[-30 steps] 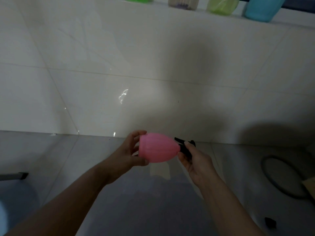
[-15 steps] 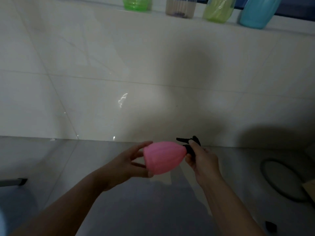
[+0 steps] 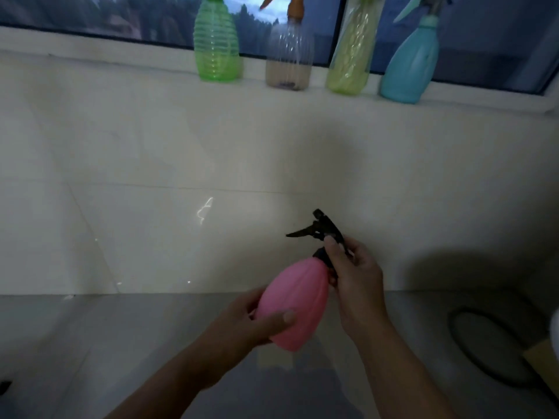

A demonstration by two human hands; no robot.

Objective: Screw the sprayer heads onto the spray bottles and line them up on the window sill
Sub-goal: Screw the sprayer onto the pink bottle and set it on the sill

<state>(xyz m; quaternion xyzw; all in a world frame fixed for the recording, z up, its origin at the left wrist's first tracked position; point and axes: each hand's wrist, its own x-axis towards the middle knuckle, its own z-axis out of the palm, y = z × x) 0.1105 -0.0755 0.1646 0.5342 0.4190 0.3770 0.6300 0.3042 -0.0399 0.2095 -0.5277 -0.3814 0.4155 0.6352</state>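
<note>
A pink ribbed spray bottle (image 3: 298, 300) is tilted, its neck pointing up and right. My left hand (image 3: 257, 323) grips its lower body. My right hand (image 3: 352, 276) is closed around the neck, on the black sprayer head (image 3: 323, 229), whose trigger points left. On the window sill (image 3: 121, 55) stand several bottles in a row: a green one (image 3: 216, 45), a clear one (image 3: 289, 52) with an orange sprayer, a yellow-green one (image 3: 351, 52) and a blue one (image 3: 411, 60).
A white tiled wall (image 3: 181, 146) runs below the sill down to a grey floor (image 3: 90, 343). A dark ring (image 3: 472, 352) lies on the floor at the right, beside a yellowish board (image 3: 544, 364).
The pink bottle has been tipped from lying sideways to neck-up and lifted. The view has risen, so the sill and the whole bottles on it now show.
</note>
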